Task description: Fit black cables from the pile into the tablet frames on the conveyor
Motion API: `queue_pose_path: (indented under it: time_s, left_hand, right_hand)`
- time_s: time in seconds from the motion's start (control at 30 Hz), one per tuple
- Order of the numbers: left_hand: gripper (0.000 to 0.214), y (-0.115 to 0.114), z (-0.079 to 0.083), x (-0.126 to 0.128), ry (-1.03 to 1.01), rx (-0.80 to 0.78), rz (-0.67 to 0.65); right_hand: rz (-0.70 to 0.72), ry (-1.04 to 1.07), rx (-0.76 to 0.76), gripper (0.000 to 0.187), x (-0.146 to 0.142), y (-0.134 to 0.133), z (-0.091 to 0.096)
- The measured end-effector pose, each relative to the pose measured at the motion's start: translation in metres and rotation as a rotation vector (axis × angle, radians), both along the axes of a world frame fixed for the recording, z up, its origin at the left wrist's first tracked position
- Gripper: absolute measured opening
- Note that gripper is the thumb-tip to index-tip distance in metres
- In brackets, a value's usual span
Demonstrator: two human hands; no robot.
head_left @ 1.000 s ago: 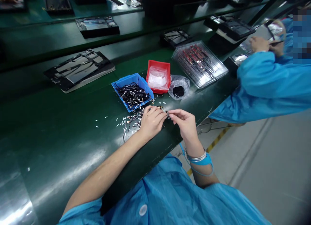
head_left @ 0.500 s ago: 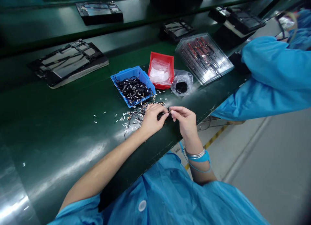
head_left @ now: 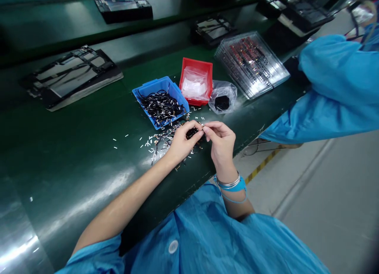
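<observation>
My left hand (head_left: 182, 141) and my right hand (head_left: 220, 141) meet fingertip to fingertip over the green table (head_left: 74, 163), both pinching a small black cable part (head_left: 192, 132). A loose pile of thin black cables with silver ends (head_left: 162, 141) lies under and left of my left hand, with small white bits scattered around it. Just behind stands a blue bin (head_left: 161, 102) filled with the same cables. My right wrist carries a blue strap and metal bangles.
A red bin (head_left: 196, 84) with clear bags and a plastic bag with a black piece (head_left: 222, 98) sit behind my hands. Clear trays of red parts (head_left: 251, 64) lie to the right. Black device frames (head_left: 69, 74) rest farther back. A co-worker's blue sleeve (head_left: 331, 88) reaches over the table's right end.
My right hand has moved left and closed in on my left hand. The view has shifted slightly, so the bins appear higher in the frame.
</observation>
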State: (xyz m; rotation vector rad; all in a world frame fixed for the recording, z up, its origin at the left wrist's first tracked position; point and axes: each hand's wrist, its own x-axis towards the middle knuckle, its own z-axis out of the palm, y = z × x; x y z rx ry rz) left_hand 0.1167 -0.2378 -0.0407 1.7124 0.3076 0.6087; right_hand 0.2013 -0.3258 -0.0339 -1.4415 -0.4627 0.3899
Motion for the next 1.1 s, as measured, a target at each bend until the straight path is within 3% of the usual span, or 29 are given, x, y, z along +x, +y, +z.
queue_pose_path:
  time_s: [0.13,0.27,0.4,0.57,0.67,0.8,0.97,1.1]
  left_hand:
    - [0.013,0.003,-0.001,0.000,-0.058,-0.081,-0.039]
    - [0.017,0.000,0.003,0.001,-0.134,-0.226,0.001]
    - [0.015,0.003,0.022,-0.001,-0.277,-0.314,0.104]
    - [0.029,0.032,0.041,-0.004,-0.330,-0.564,0.107]
    - [0.035,0.038,0.038,-0.002,-0.291,-0.520,0.101]
    - [0.027,0.021,0.036,0.001,-0.175,-0.380,-0.004]
    - [0.004,0.012,0.056,-0.003,-0.108,-0.239,-0.021]
    - [0.011,0.017,0.062,-0.002,-0.140,-0.291,0.041]
  right_hand:
    - [0.004,0.009,0.003,0.018,0.000,0.004,-0.003]
    - [0.027,0.048,0.149,0.015,0.002,0.006,-0.002]
    - [0.057,0.014,0.235,0.006,0.006,0.005,0.011]
    - [0.038,-0.048,0.182,0.009,0.013,0.006,0.026]
    - [0.049,-0.014,0.139,0.012,0.014,0.010,0.028]
    - [0.069,-0.001,0.101,0.012,0.015,0.007,0.030]
    - [-0.014,-0.019,0.135,0.012,0.029,-0.008,0.031]
    - [-0.006,0.035,0.156,0.012,0.028,-0.013,0.029]
